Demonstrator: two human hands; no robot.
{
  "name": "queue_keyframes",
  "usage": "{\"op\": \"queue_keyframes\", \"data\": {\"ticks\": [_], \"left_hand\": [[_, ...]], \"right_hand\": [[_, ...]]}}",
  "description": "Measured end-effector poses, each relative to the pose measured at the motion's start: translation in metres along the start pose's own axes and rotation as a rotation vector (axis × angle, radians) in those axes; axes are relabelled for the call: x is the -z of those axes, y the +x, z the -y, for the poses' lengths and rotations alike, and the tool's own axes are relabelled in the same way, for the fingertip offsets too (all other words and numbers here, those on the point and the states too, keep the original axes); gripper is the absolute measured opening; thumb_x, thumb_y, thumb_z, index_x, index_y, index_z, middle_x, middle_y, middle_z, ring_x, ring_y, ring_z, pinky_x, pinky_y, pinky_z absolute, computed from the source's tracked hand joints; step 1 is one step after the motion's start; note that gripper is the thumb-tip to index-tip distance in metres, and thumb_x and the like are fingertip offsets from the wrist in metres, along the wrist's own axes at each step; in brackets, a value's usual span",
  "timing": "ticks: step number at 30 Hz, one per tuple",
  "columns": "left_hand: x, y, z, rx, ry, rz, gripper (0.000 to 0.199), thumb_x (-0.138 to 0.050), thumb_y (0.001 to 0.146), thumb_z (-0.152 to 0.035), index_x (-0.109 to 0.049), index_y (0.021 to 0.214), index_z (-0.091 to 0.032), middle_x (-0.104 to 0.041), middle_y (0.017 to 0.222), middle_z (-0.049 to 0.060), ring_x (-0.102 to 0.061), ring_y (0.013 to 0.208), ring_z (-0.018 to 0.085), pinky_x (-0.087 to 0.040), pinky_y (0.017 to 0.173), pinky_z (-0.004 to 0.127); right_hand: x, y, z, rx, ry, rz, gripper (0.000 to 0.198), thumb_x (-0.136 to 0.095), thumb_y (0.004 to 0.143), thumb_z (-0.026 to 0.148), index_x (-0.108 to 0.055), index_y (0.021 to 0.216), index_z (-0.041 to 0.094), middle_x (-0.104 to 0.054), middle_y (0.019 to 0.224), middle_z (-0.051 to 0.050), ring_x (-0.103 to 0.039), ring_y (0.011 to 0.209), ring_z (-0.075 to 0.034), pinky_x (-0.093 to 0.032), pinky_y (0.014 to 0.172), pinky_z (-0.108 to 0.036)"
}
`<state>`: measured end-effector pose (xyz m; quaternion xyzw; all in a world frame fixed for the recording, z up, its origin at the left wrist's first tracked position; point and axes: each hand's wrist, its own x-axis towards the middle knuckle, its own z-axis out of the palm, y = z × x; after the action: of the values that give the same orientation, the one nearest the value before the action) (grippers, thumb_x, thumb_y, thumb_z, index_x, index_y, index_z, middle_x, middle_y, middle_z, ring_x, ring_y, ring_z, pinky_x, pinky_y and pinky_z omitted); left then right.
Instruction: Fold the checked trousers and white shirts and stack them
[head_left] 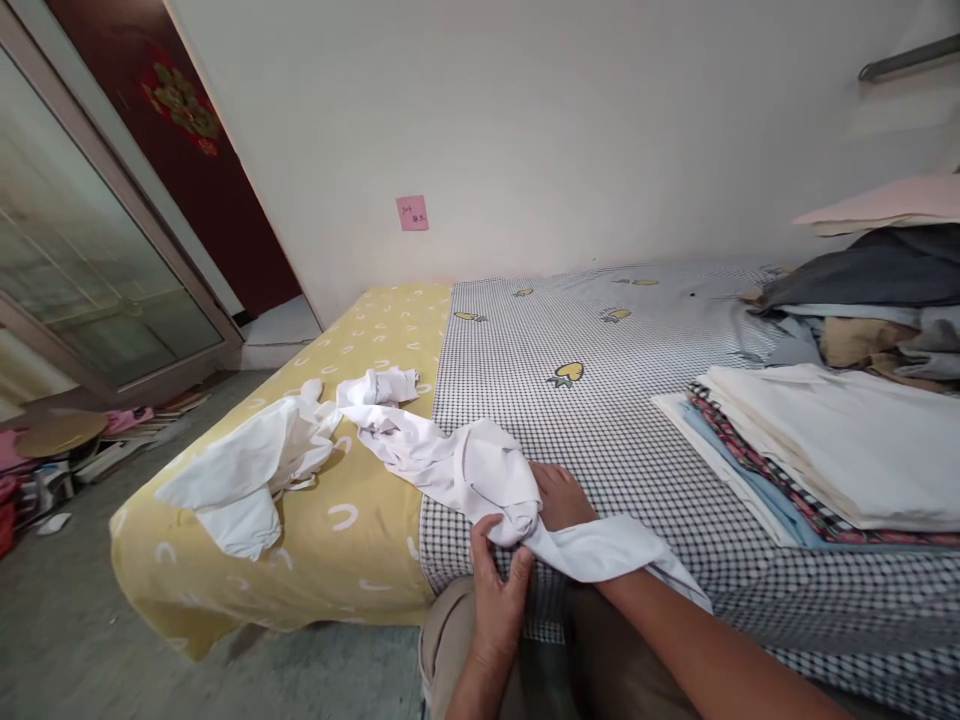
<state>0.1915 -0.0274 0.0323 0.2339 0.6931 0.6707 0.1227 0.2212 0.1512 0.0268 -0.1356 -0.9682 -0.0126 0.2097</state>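
Observation:
A crumpled white garment (487, 465) lies twisted across the bed in front of me, its exact kind hard to make out. My left hand (501, 580) grips its near edge, thumb and fingers curled around a bunched part. On the far side of that bunch, my right hand (562, 497) holds the cloth, with its fingertips partly hidden by it. One long strip of the garment drapes over my right forearm and hangs toward the bed's front edge. The other end stretches left onto the yellow sheet. A second crumpled white cloth (247, 465) rests there, touching or very near that end.
A stack of folded clothes (832, 440) sits to the right, with a pile of darker clothes (862, 265) behind it. The bed has a yellow sheet (390, 330) and a black-and-white checked sheet (510, 350). A pink note (412, 213) is on the wall; a glass door (97, 230) stands left.

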Motion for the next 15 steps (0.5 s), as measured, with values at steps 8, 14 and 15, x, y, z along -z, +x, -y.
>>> {"op": "queue_keyframes", "data": {"ticks": [8,14,15], "left_hand": [[-0.001,-0.005,0.005,-0.064,0.245,-0.375,0.023,-0.051,0.086,-0.032,-0.038,0.068,-0.028,-0.044,0.064,-0.005,-0.047,0.062,0.016,-0.044,0.065,0.027],[0.013,-0.021,0.019,-0.121,0.239,-0.544,0.032,-0.051,0.085,-0.029,-0.031,0.06,-0.028,-0.033,0.056,-0.007,-0.038,0.053,0.013,-0.038,0.056,0.025],[0.018,-0.024,0.018,-0.155,0.254,-0.566,0.033,-0.052,0.086,-0.028,-0.032,0.06,-0.027,-0.034,0.056,-0.008,-0.038,0.053,0.013,-0.038,0.056,0.025]], "right_hand": [[-0.002,-0.045,0.045,-0.146,-0.09,-0.186,0.048,-0.054,0.09,0.021,-0.064,0.136,0.023,-0.061,0.144,-0.011,-0.054,0.134,-0.035,-0.036,0.111,-0.056],[0.025,-0.109,0.068,-0.05,0.166,-0.279,0.039,-0.043,0.096,0.037,-0.08,0.098,0.026,-0.081,0.099,-0.007,-0.077,0.091,-0.02,-0.062,0.069,-0.033],[0.033,-0.121,0.066,-0.071,0.283,-0.223,0.039,-0.044,0.096,0.041,-0.081,0.096,0.027,-0.081,0.093,-0.006,-0.077,0.085,-0.018,-0.061,0.063,-0.029]]}}
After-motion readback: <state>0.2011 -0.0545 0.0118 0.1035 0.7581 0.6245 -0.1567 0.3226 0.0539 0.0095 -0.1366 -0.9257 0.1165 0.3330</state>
